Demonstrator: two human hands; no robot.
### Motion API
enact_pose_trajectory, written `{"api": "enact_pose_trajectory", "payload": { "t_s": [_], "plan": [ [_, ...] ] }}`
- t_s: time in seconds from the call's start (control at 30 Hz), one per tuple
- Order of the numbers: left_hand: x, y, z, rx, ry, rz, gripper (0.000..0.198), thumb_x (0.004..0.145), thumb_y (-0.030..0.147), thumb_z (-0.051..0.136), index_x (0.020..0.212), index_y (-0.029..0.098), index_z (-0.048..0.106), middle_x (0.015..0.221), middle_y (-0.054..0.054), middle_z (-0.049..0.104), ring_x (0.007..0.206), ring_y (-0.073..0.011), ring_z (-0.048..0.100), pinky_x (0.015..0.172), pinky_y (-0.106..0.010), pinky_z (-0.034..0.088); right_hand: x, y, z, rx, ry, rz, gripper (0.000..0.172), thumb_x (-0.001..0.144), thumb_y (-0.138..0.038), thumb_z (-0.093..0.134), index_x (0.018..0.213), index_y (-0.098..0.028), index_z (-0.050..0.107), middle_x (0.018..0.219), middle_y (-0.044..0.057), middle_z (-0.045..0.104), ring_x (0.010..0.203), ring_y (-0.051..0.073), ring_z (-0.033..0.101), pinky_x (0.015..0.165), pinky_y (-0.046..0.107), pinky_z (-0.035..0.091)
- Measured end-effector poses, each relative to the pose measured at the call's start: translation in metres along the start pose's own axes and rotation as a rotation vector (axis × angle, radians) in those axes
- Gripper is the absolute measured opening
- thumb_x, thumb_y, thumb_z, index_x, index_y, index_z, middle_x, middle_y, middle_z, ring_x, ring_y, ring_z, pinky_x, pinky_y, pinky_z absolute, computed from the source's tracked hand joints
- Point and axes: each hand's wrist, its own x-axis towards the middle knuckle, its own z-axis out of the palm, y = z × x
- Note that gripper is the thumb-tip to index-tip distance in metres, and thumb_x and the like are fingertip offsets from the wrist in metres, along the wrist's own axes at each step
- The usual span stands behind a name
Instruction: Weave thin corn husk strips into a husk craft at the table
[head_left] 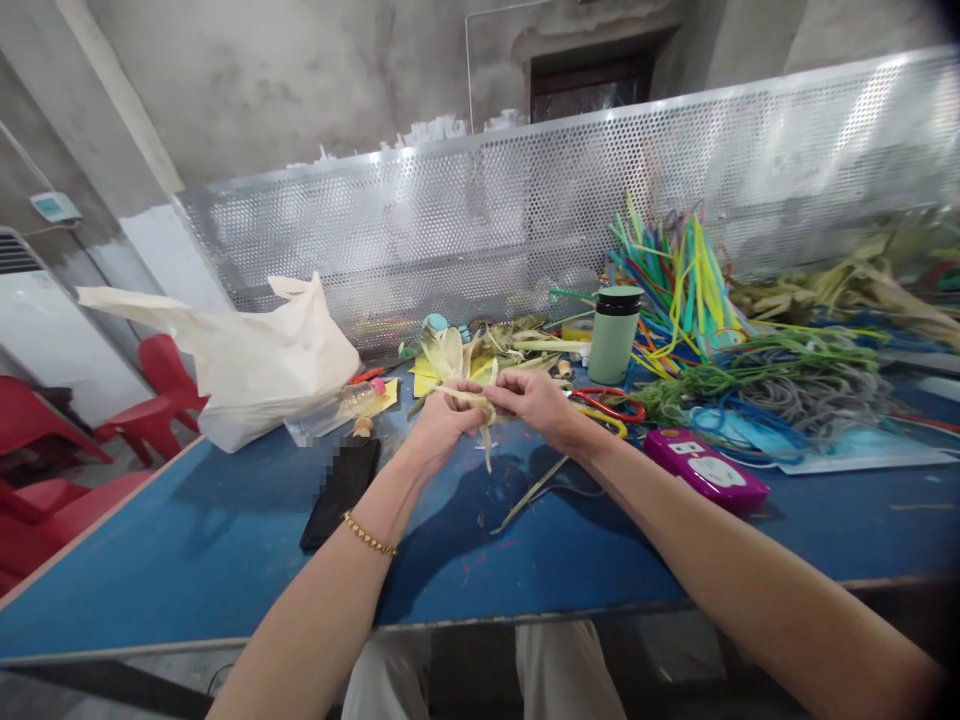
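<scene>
My left hand [444, 425] and my right hand [538, 405] meet above the middle of the blue table [247, 560]. Both are closed, fingertips pinching a pale strip of what looks like dried corn husk [488, 452], whose end hangs down between them. Part of the strip is hidden by the fingers. Below my right hand a thin loose strip [529, 497] lies on the table. Just beyond the hands is a pile of pale and greenish husks [517, 340] with yellow paper under it.
Left stand a white plastic bag [277, 345] and a black phone [341, 495]. To the right are red-handled scissors [619, 405], a green cup [612, 345], a purple pack [705, 470], tangled cords [795, 385] and colourful strips [694, 285]. A perforated metal panel [420, 230] borders the back.
</scene>
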Motion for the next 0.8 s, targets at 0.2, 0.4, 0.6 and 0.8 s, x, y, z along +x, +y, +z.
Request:
{"api": "enact_pose_trajectory", "payload": {
  "t_s": [0.2,0.4,0.6,0.8],
  "plan": [
    [0.0004,-0.0018,0.0005,0.006,-0.002,0.013,0.04,0.06,0.013,0.075,0.095,0.014,0.055,0.06,0.006,0.055,0.049,-0.0048,0.043,0.049,-0.021,0.031,-0.0009,0.0011,0.0009,0.037,-0.037,0.001,0.033,0.075,-0.045,0.066,0.066,-0.016,0.052,0.056,-0.005,0.042,0.052,0.007,0.033,0.049,0.023,0.023],
    [-0.0009,0.0003,0.0009,-0.048,-0.061,-0.026,0.039,0.062,0.023,0.081,0.092,0.013,0.059,0.064,0.004,0.055,0.051,-0.0049,0.045,0.05,-0.021,0.033,0.0,0.0029,-0.0001,-0.039,-0.017,-0.024,0.033,0.077,-0.045,0.063,0.064,-0.016,0.051,0.056,-0.005,0.041,0.053,0.008,0.032,0.05,0.024,0.023],
    [-0.0018,0.001,0.0052,-0.14,0.008,-0.023,0.034,0.067,0.04,0.08,0.073,0.012,0.061,0.069,0.0,0.054,0.055,-0.006,0.047,0.05,-0.022,0.037,-0.0004,0.0031,0.0015,-0.07,0.0,-0.036,0.034,0.08,-0.046,0.061,0.065,-0.017,0.05,0.058,-0.005,0.04,0.054,0.008,0.032,0.05,0.024,0.024],
    [-0.0018,-0.0023,0.0069,-0.164,0.085,-0.033,0.036,0.065,0.04,0.08,0.067,0.013,0.056,0.061,0.003,0.049,0.049,-0.0057,0.047,0.049,-0.022,0.037,0.0,0.0042,0.008,-0.175,0.106,-0.073,0.027,0.08,-0.037,0.058,0.063,-0.017,0.049,0.059,-0.004,0.043,0.056,0.01,0.035,0.053,0.025,0.028]
  ]
}}
